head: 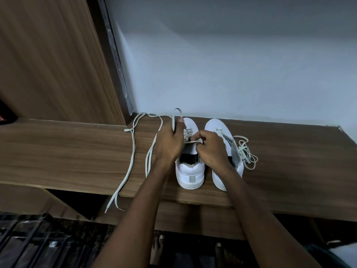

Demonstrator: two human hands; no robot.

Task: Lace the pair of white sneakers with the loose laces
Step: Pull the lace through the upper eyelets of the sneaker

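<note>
Two white sneakers stand side by side on a wooden shelf (77, 151), toes toward the wall. The left sneaker (190, 175) has lacing over its front eyelets. My left hand (169, 144) grips a strand of its long white lace (131, 151), which loops up past my fingers and trails left over the shelf and off its front edge. My right hand (210, 147) pinches the other end of that lace across the tongue. The right sneaker (218, 126) is partly hidden by my right wrist; its lace (246, 153) lies bunched beside it.
A pale wall rises right behind the shoes. A wooden panel (48, 55) stands at the left with a dark strip along its edge. A dark object (5, 115) sits at far left. Below the shelf are a dark grille (29, 242) and bare feet (159, 246).
</note>
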